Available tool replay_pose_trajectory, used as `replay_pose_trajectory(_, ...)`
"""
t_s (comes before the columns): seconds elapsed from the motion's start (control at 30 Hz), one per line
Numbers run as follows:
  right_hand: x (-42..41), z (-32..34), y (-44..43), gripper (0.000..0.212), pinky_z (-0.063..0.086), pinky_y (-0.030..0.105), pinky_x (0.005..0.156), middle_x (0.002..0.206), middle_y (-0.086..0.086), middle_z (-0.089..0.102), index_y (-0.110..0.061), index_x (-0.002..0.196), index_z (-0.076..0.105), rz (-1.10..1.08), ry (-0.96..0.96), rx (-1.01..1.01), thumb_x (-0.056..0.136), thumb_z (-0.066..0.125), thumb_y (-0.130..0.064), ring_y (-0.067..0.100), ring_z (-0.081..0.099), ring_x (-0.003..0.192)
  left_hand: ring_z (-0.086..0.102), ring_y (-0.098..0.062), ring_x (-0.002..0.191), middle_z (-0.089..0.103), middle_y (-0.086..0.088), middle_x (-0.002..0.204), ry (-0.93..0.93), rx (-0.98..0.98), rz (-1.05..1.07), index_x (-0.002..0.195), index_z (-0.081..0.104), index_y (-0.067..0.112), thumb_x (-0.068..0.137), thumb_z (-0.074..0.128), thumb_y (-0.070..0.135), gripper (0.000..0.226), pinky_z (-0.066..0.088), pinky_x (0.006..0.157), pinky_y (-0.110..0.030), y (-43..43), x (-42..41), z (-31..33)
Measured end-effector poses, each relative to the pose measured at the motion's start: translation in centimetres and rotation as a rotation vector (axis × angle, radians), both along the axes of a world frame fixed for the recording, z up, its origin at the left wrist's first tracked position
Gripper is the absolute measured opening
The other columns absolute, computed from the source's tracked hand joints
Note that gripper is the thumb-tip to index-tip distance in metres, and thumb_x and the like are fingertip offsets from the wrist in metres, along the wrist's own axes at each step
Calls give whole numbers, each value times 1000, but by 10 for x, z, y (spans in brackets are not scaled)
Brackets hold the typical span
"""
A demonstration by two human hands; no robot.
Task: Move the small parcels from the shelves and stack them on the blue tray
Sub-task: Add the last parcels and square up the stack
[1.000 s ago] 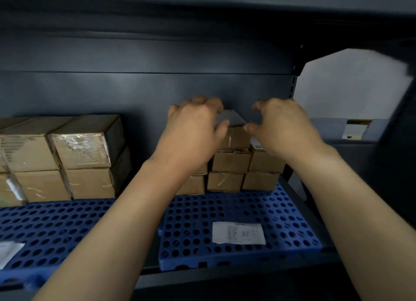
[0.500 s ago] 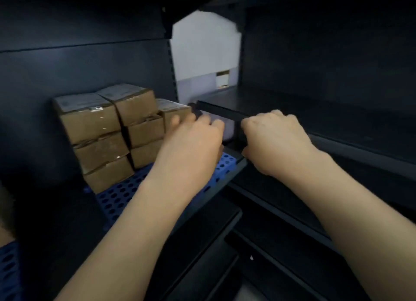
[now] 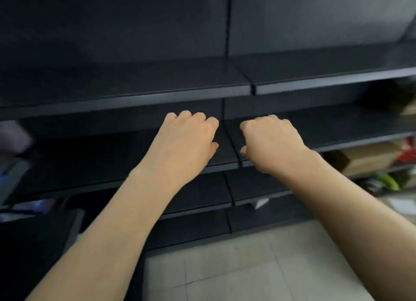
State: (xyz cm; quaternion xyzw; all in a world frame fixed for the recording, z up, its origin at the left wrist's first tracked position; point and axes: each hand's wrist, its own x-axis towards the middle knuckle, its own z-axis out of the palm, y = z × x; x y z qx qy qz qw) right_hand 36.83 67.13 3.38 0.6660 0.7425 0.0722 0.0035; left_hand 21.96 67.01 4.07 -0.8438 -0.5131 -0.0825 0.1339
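No small parcel and no blue tray show in the head view at this moment. My left hand [image 3: 188,143] and my right hand [image 3: 271,143] hover side by side in front of bare dark metal shelves [image 3: 135,93]. Both hands are seen from the back, palms down. Their fingers are curled under and held together, and nothing shows in either hand. The hands are a small gap apart, level with the front edge of the middle shelf [image 3: 225,163], where two shelf sections meet.
A brown carton [image 3: 369,158] sits on a lower shelf at the right, with a green object [image 3: 388,181] and red packaging [image 3: 408,152] near it. Blurred items [image 3: 13,136] lie at the far left. Pale floor tiles [image 3: 247,267] show below the shelving.
The view has swung right, away from the stacked parcels on the blue tray to bare shelves. Both hands came off the stack and now hang curled with nothing in them.
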Motion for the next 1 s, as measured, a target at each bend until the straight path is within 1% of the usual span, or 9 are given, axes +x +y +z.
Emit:
replay_pose_trajectory(0.13, 104, -14, -15, 17, 32, 34, 68, 82, 4, 51, -15, 83, 44, -176, 35, -30, 88, 60, -15, 26, 44, 81, 50, -22, 106, 57, 1, 113, -11, -54, -196, 121, 49, 20, 95, 44, 39, 32, 37, 90, -36, 6, 103, -12)
replay_pose_trajectory(0.2, 154, -20, -21, 14, 36, 35, 69, 86, 6, 55, -16, 87, 46, -245, 74, -68, 90, 59, -19, 28, 52, 88, 50, -21, 106, 57, 1, 114, -12, -102, -265, 120, 50, 21, 95, 45, 38, 31, 37, 91, -36, 9, 156, -22)
replay_pose_trajectory(0.23, 180, -24, -23, 13, 39, 36, 70, 92, 8, 59, -15, 91, 50, -276, 92, -82, 90, 59, -23, 29, 55, 93, 51, -21, 106, 57, 2, 114, -9, -128, -292, 120, 51, 20, 95, 46, 38, 31, 37, 91, -36, 10, 181, -26)
replay_pose_trajectory(0.3, 231, -32, -24, 25, 45, 38, 75, 103, 11, 63, -12, 105, 56, -335, 115, -107, 90, 59, -32, 31, 58, 100, 51, -21, 106, 57, 1, 113, -2, -161, -330, 119, 51, 20, 95, 46, 37, 30, 37, 93, -36, 16, 232, -35)
replay_pose_trajectory(0.4, 294, -42, -25, 42, 53, 40, 82, 112, 11, 62, -14, 123, 54, -413, 203, -150, 88, 61, -36, 30, 60, 103, 50, -21, 107, 57, 1, 114, -4, -204, -363, 121, 50, 21, 95, 46, 36, 31, 38, 93, -37, 24, 298, -50)
replay_pose_trajectory(0.5, 345, -56, -19, 48, 53, 40, 86, 117, 11, 61, -13, 128, 52, -456, 262, -174, 88, 62, -36, 29, 59, 106, 50, -20, 110, 57, 0, 118, 13, -248, -391, 124, 49, 21, 95, 45, 36, 33, 39, 96, -38, 34, 351, -67)
replay_pose_trajectory(0.63, 389, -87, 0, 48, 52, 41, 85, 116, 11, 62, -14, 126, 52, -472, 284, -225, 87, 62, -41, 31, 59, 106, 50, -21, 112, 56, 0, 120, 44, -307, -382, 124, 49, 20, 95, 46, 35, 32, 38, 97, -39, 50, 392, -90)
replay_pose_trajectory(0.8, 421, -128, 34, 57, 53, 41, 86, 116, 11, 61, -13, 128, 51, -507, 346, -352, 86, 59, -51, 29, 60, 105, 50, -22, 113, 56, -2, 122, 69, -425, -366, 126, 48, 20, 94, 48, 35, 36, 37, 95, -38, 82, 420, -125)
replay_pose_trajectory(1.0, 454, -174, 95, 57, 52, 40, 84, 117, 12, 60, -14, 130, 49, -488, 317, -440, 87, 59, -49, 30, 59, 104, 50, -22, 111, 56, -2, 120, 77, -477, -350, 124, 50, 19, 95, 47, 34, 34, 37, 94, -38, 141, 454, -166)
